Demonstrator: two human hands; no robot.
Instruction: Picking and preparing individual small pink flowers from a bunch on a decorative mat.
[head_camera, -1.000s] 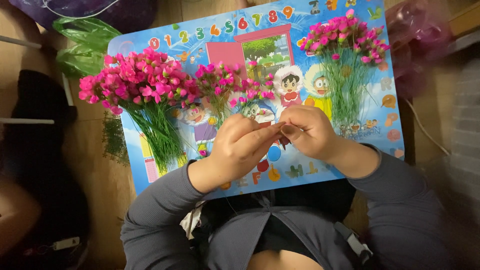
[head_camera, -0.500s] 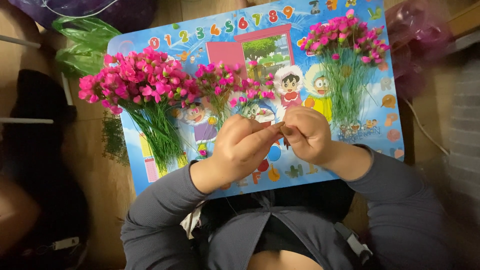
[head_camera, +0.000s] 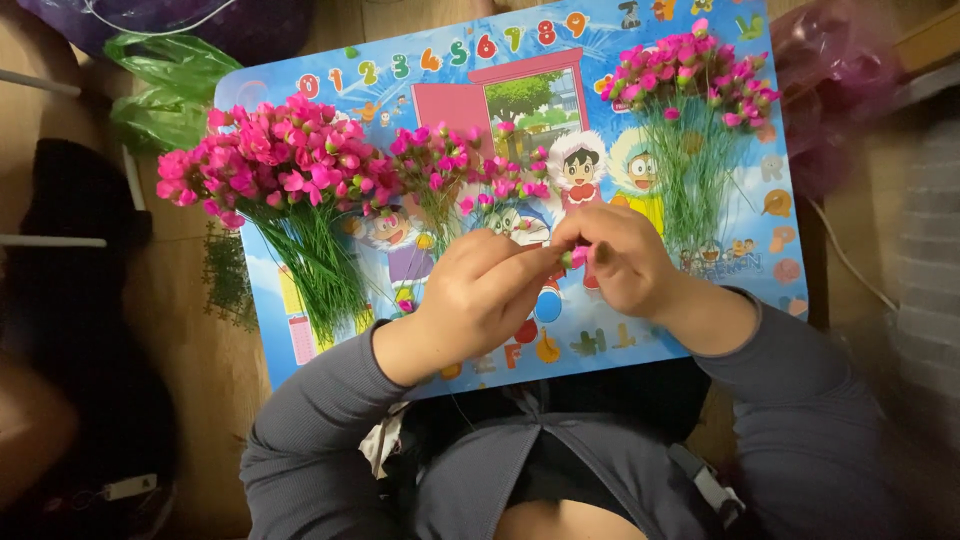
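Both hands meet above the blue cartoon-printed counter (head_camera: 700, 330): the left hand (head_camera: 480, 295) and right hand (head_camera: 625, 260) pinch a small pink artificial flower bud (head_camera: 578, 256) between their fingertips, with bunches of pink green-stemmed flowers (head_camera: 270, 180) lying just beyond and a smaller bunch (head_camera: 690, 90) to the right

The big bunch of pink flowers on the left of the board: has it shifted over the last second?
No. The big bunch of pink flowers lies in the same spot on the blue cartoon board, heads under the row of coloured numerals.
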